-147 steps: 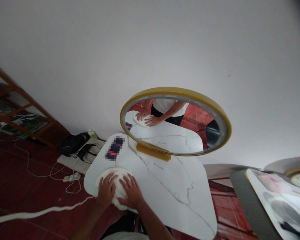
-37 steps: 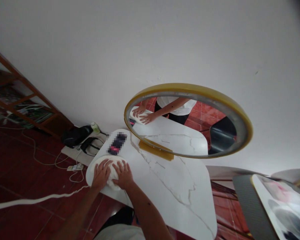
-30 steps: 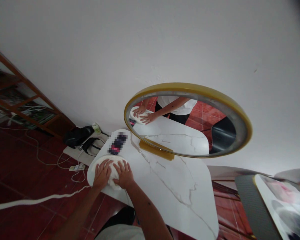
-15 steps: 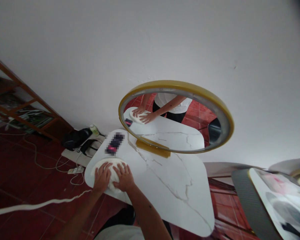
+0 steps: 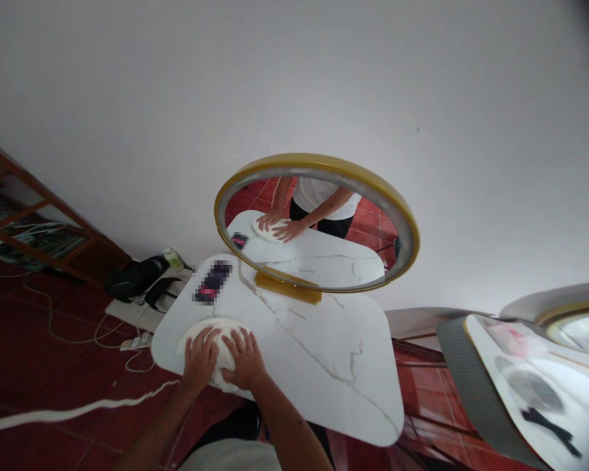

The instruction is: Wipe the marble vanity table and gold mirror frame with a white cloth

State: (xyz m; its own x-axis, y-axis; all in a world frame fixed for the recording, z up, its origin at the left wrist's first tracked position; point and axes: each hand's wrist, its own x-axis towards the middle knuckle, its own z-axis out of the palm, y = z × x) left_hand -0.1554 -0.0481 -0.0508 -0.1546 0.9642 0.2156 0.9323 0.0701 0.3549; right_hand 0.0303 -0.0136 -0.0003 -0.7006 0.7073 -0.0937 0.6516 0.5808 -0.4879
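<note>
My left hand [image 5: 201, 356] and my right hand [image 5: 245, 356] both lie palm down on a soft, round white thing [image 5: 223, 325], something like a flat cushion or folded cloth. It rests at the left end of a white marble-patterned table [image 5: 324, 366], close to the near edge. My fingers are stretched out on its top, the left ones fairly close together and the right ones more spread. The palms hide much of its middle. Beyond it on the tabletop lies a dark, pixelated oblong object [image 5: 213, 282] with a pink patch.
A gold-rimmed oval mirror [image 5: 319, 229] stands at the table's back, by the wall, reflecting my arms. A white cord [image 5: 78, 411] runs from the left towards the table. A power strip [image 5: 136, 341] and a black bag [image 5: 136, 276] are at left. Another mirror table [image 5: 525, 379] stands right.
The view has turned slightly to the right, so the mirror and table appear further left. Both hands stay on the white thing, with only slight shifts of the fingers.
</note>
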